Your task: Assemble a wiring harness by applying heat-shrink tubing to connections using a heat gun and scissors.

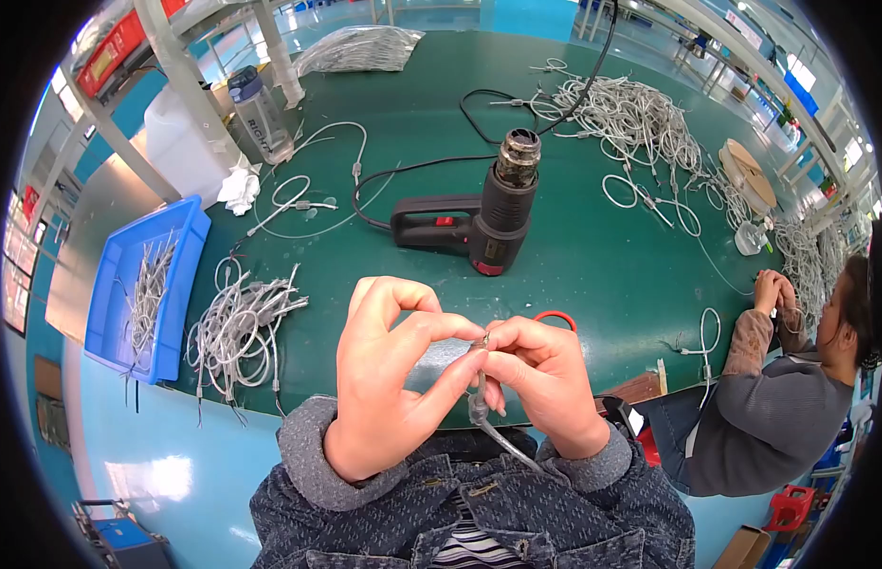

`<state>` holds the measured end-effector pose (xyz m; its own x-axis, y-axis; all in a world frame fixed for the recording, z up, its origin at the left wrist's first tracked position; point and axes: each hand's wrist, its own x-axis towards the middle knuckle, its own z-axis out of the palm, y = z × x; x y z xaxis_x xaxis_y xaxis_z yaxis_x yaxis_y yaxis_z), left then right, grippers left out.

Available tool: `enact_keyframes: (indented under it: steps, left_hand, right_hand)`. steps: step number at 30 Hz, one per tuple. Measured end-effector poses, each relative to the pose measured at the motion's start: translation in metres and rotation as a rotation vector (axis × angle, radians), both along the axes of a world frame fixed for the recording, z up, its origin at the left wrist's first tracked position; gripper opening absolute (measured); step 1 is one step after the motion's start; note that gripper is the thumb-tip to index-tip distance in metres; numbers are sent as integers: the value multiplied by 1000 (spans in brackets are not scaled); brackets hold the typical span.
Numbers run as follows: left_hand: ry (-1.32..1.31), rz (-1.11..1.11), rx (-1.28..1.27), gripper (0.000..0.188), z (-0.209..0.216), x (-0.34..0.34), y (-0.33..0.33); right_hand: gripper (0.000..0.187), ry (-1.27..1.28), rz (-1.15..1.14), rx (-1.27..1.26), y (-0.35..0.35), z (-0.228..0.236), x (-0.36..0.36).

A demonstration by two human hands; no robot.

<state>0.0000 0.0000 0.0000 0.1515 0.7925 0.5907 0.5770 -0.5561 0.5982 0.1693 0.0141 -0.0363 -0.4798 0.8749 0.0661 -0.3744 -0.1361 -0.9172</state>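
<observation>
My left hand (pixel 389 365) and my right hand (pixel 545 379) meet over the table's near edge. Thumb and forefinger of each pinch the thin end of a grey cable (pixel 507 444), whose stripped wire tips are mostly hidden between the fingers. Below the pinch, a clear grey sleeve (pixel 478 410) sits on the cable, which runs down toward my right cuff. Just behind my right hand a red curved handle (pixel 556 317) shows, the rest of it covered. A black heat gun (pixel 502 223) stands beyond my hands, nozzle up.
Left lie a bundle of grey cables (pixel 237 327) and a blue tray (pixel 196 247) holding more wires. A bottle (pixel 261 119) stands behind. A large cable heap (pixel 640 119) and a spool (pixel 747 177) are far right. A co-worker (pixel 782 398) sits at the right, hands on the table edge.
</observation>
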Motion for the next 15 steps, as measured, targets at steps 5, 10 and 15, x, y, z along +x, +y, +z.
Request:
enact_keyframes:
  steps: [5,10,15]
  left_hand:
    - [6,8,17,21,0,-1,2]
    - [19,3,-11,20,3,-4,2]
    - [25,7,-33,21,3,-4,2]
  right_hand:
    - [9,-45,-8,-1,0,2,0]
    - [5,-111,-11,27,1,6,-1]
    - [5,-138,-9,44,1,7,-1]
